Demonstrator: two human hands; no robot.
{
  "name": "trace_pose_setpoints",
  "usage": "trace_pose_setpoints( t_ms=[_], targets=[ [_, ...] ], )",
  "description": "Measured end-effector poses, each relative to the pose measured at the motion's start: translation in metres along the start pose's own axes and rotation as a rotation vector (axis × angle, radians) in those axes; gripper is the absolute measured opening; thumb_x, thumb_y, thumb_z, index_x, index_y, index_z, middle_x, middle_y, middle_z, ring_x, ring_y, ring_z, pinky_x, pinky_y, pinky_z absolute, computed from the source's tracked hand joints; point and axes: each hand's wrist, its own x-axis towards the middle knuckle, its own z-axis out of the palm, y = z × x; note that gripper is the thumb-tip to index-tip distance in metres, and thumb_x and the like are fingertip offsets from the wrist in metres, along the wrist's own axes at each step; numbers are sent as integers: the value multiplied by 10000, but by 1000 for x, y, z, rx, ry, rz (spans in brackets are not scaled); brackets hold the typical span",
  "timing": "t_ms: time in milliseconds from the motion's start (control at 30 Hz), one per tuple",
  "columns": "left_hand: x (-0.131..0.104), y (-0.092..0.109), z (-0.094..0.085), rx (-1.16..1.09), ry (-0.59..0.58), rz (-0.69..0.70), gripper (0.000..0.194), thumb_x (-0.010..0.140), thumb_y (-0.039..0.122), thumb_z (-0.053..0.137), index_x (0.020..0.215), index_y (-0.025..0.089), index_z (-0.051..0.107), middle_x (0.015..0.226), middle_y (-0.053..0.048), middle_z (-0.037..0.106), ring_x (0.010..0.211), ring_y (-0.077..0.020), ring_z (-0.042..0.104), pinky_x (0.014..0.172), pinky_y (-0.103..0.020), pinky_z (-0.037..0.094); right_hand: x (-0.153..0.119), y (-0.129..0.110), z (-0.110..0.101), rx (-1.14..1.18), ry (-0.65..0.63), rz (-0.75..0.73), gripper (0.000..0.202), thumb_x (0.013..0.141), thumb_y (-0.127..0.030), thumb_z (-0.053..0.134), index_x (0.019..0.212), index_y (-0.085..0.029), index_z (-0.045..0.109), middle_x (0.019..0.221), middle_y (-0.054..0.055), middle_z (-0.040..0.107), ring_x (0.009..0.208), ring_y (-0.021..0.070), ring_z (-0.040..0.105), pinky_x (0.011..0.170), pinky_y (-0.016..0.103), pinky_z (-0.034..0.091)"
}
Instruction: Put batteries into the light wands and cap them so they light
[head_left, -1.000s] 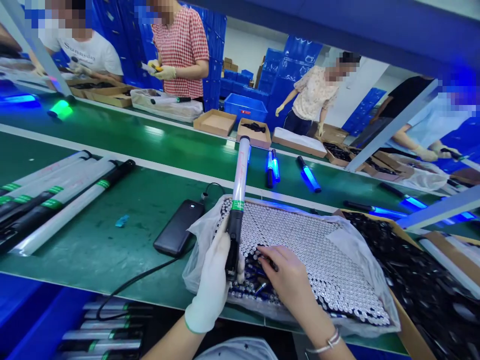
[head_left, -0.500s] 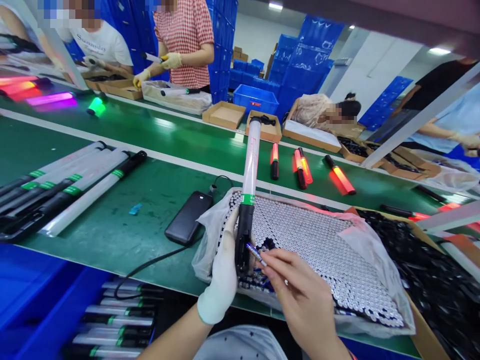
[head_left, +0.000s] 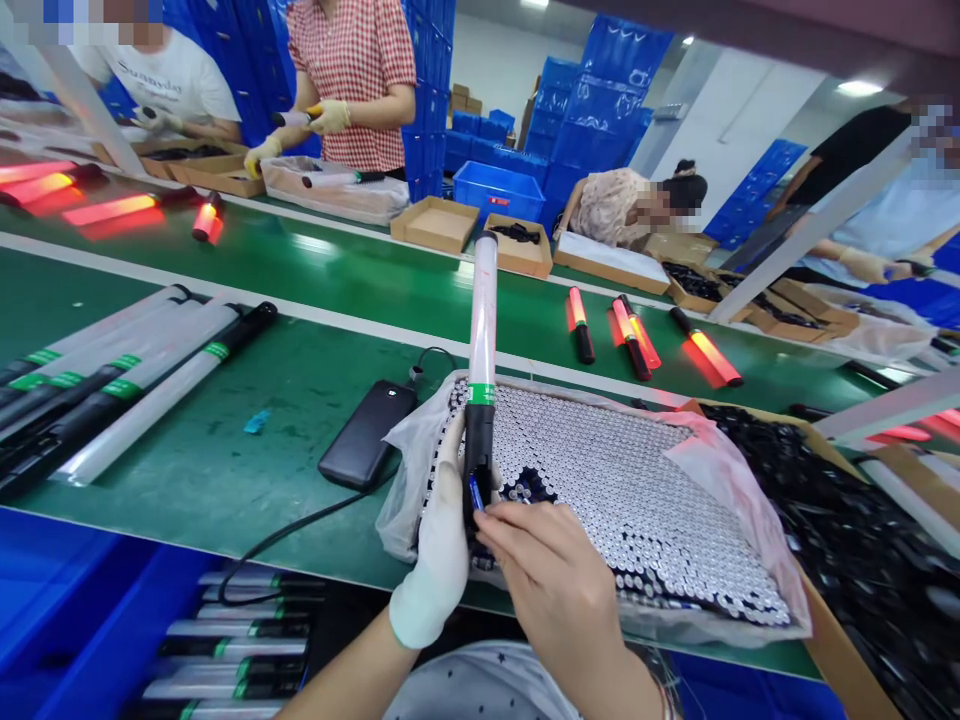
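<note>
My left hand, in a white glove, is wrapped round the black handle of a light stick, which stands nearly upright with its clear tube pointing up. My bare right hand pinches a small blue battery at the open slot in the handle. The battery lies partly inside the slot, its lower end hidden by my fingertips. Behind and to the right of both hands, a plastic-lined box of batteries shows rows of silver ends with a dark gap near the stick.
A black power bank with a cable lies left of the box. More light sticks are piled at the left. Glowing red sticks lie on the green belt. A carton of black parts stands right. People work across the belt.
My right hand has brought the battery left and into the handle's slot. Glowing sticks on the belt have shifted right, and the purple and green ones now look red.
</note>
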Motion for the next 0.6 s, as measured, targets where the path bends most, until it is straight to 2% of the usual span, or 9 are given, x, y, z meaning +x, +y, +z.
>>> trace_pose_setpoints(
  t_ms=[133, 200, 233, 300, 333, 367, 433, 500, 600],
  targets=[
    [-3, 5, -1, 54, -80, -24, 595, 980, 489, 359, 1527, 311, 210, 1583, 1, 257, 1461, -186, 177, 1210, -333, 114, 10, -2, 1, 150, -33, 285, 178, 760, -26, 697, 786, -202, 699, 804, 3, 645, 664, 121, 594, 603, 248, 505],
    [-4, 10, -2, 38, -140, -45, 634, 961, 434, 456, 1529, 322, 196, 1557, -3, 305, 1429, -197, 244, 1188, -317, 175, 14, 3, 0, 232, -60, 466, 197, 680, -30, 747, 697, -197, 643, 746, -25, 584, 595, 93, 540, 533, 209, 465],
    [-4, 13, -3, 15, -180, -72, 656, 946, 406, 499, 1527, 323, 206, 1511, -19, 376, 1371, -200, 336, 1152, -302, 250, 15, 8, -3, 273, -82, 540, 210, 653, -48, 766, 685, -197, 622, 714, -37, 567, 571, 90, 518, 508, 204, 445],
    [-4, 19, -6, -44, -286, -195, 684, 935, 384, 525, 1528, 335, 188, 1242, -52, 588, 1051, -172, 563, 924, -271, 458, 14, 22, -11, 372, -148, 642, 182, 664, -134, 783, 727, -202, 626, 671, -42, 577, 570, 105, 530, 507, 213, 442],
    [-3, 22, -8, -77, -347, -277, 693, 941, 381, 512, 1531, 349, 149, 1043, -40, 634, 831, -144, 580, 746, -250, 489, 12, 31, -18, 403, -179, 664, 144, 700, -190, 772, 768, -205, 647, 678, -32, 603, 594, 120, 557, 529, 226, 457],
    [-2, 23, -9, -111, -400, -351, 699, 951, 378, 490, 1531, 371, 99, 875, -11, 615, 657, -117, 523, 598, -227, 447, 9, 41, -25, 397, -205, 666, 105, 748, -239, 745, 815, -209, 670, 707, -16, 633, 633, 136, 585, 562, 243, 473],
    [0, 24, -10, -161, -474, -431, 702, 972, 360, 444, 1515, 426, 4, 736, 35, 530, 517, -84, 400, 488, -203, 335, 3, 60, -39, 261, -246, 607, 75, 847, -273, 658, 875, -219, 703, 792, 16, 674, 720, 160, 616, 641, 281, 494],
    [3, 21, -10, -161, -489, -413, 690, 984, 336, 422, 1501, 462, -17, 753, 39, 503, 523, -75, 396, 499, -203, 327, -4, 74, -46, 33, -286, 489, 114, 890, -223, 607, 901, -213, 720, 852, 39, 677, 786, 178, 616, 710, 317, 498],
    [5, 14, -7, -94, -467, -361, 651, 996, 339, 391, 1504, 464, 4, 811, 23, 490, 575, -79, 437, 558, -221, 398, -10, 81, -39, -224, -363, 321, 156, 875, -149, 622, 995, -168, 721, 878, 71, 655, 844, 215, 601, 756, 361, 502]
  ],
)
